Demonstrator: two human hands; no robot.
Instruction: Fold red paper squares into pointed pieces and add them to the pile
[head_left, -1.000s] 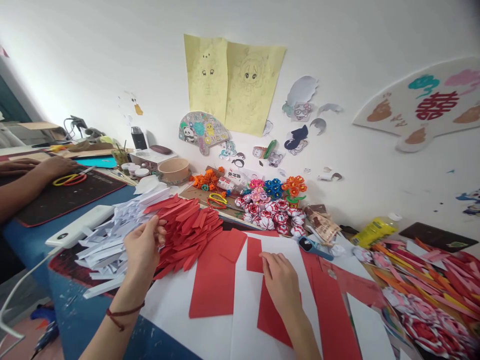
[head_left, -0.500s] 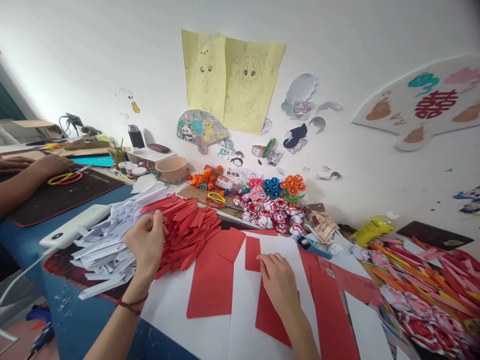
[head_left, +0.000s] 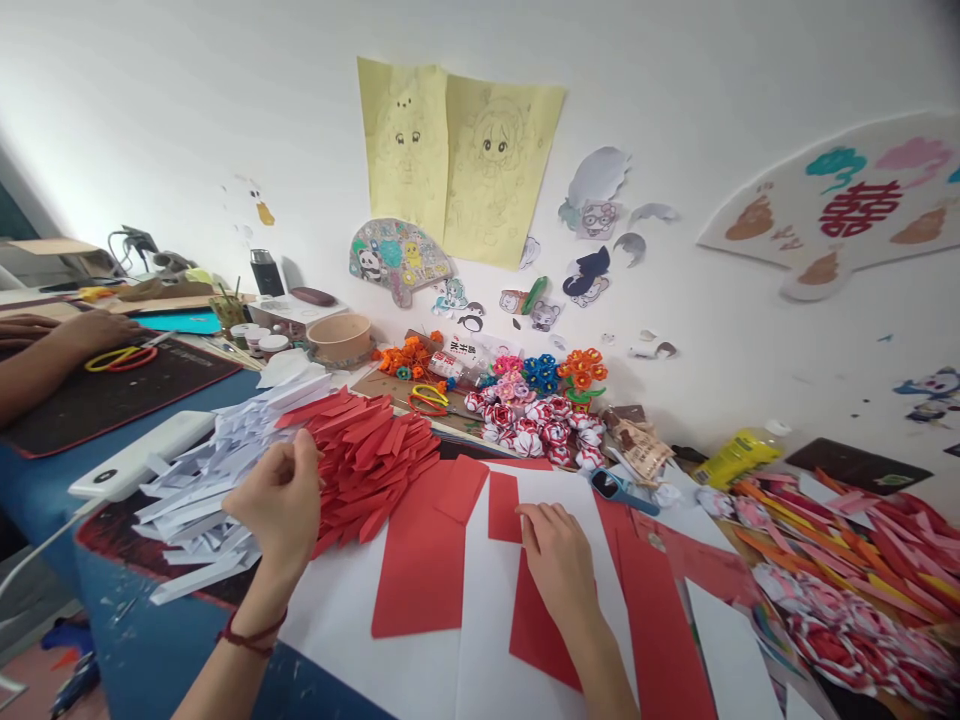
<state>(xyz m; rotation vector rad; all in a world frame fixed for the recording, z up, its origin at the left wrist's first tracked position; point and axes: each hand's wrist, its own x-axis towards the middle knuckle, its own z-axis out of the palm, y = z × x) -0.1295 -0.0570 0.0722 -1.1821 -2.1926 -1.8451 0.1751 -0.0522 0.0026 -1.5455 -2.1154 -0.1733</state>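
My left hand [head_left: 281, 500] is raised in front of the piles of strips, its fingers curled into a fist. Whatever those fingers may hold is hidden. Behind it are folded red paper strips [head_left: 367, 465] and a heap of white paper strips [head_left: 202, 510]. My right hand [head_left: 559, 560] lies over the white sheet [head_left: 480, 600], fingers slightly bent, tips at the edge of a small red paper rectangle [head_left: 502, 506]. Beneath that hand is a larger red piece [head_left: 536, 625], partly covered. To its left lies a long red sheet [head_left: 420, 575].
A white power bank [head_left: 142, 455] with a cable sits at left. Another person's hand [head_left: 105, 330] rests near yellow-red scissors [head_left: 120, 358] on a dark mat. Paper flowers [head_left: 555, 410] line the wall; a blue-banded watch [head_left: 622, 490] and coloured strips [head_left: 847, 530] lie right.
My left hand has moved slightly left and down, toward me, with its fingers still curled. My right hand stays on the paper. The whole view has shifted a little.
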